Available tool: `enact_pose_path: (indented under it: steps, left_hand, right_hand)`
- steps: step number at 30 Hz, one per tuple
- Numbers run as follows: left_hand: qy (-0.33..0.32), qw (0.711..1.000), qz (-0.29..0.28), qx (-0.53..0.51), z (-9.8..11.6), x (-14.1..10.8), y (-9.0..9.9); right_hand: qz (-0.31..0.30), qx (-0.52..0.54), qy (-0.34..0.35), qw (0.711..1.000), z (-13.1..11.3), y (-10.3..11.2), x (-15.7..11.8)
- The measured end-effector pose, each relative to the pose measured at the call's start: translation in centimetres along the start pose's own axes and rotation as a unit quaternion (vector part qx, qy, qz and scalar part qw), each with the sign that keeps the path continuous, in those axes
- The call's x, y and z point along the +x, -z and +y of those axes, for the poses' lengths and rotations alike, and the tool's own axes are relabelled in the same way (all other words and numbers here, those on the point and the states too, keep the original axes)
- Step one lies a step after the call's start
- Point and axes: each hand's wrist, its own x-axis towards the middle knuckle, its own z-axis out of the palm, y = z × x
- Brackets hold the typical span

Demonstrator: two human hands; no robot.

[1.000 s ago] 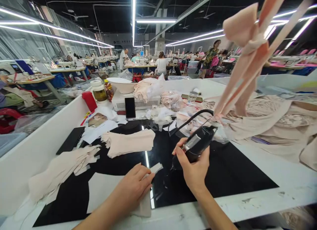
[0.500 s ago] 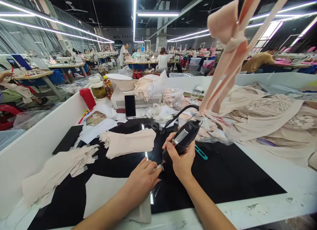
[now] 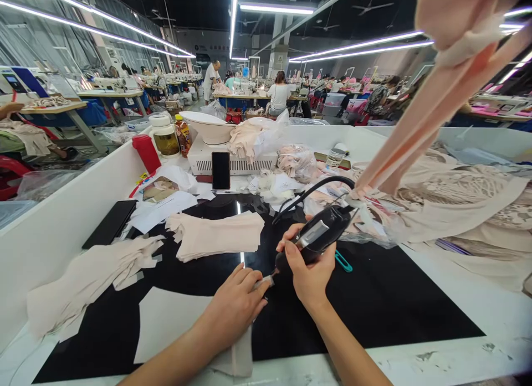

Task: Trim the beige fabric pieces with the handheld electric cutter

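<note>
My right hand [image 3: 311,269] is wrapped round a black corded handheld tool [image 3: 325,228] with a silver plate on its side. Pink fabric straps [image 3: 399,148] are tied near its upper end and run up out of view. Its narrow tip points down to the left, close to the fingertips of my left hand [image 3: 236,297]. Those fingers are closed on a small pale strip [image 3: 268,281] at the tip; its exact kind is hard to make out. Under my left forearm lies a flat pale fabric panel [image 3: 166,322]. Beyond it sits a stack of pale pink fabric pieces [image 3: 220,236].
A black mat [image 3: 374,297] covers the white table [image 3: 449,358]. More cut fabric [image 3: 83,281] lies left, a teal clip [image 3: 344,261] right. Behind stand a phone [image 3: 220,170], jar [image 3: 165,137] and white bowl [image 3: 210,128]; beige garments [image 3: 440,209] heap at right. People work beyond.
The view has shifted slightly, so the tool and straps appear further right. Both hands keep their grip, and the tool's tip stays close to my left fingertips.
</note>
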Motion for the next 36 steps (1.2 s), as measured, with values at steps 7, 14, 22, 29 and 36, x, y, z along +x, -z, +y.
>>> enact_pose_path:
  steps: [7,14,22,29,36]
  left_hand:
    - [0.024,1.0,-0.002,0.011,0.4,-0.3,0.0]
    - [0.032,0.999,0.001,0.017,0.5,-0.4,-0.2]
    - [0.025,0.999,0.003,0.027,0.4,-0.3,-0.3]
    - [0.026,0.999,0.006,0.027,0.4,-0.2,-0.4]
    - [0.023,0.999,0.005,0.023,0.3,-0.3,-0.7]
  right_hand:
    - [-0.009,0.004,-0.002,1.0,0.3,0.4,-0.1]
    - [-0.006,-0.014,0.0,1.0,0.2,0.4,-0.1]
    - [-0.007,-0.013,0.017,1.0,0.8,0.6,0.1]
    - [0.006,0.01,0.006,1.0,-0.1,0.5,0.3]
    - [-0.001,0.016,0.0,1.0,-0.1,0.3,0.0]
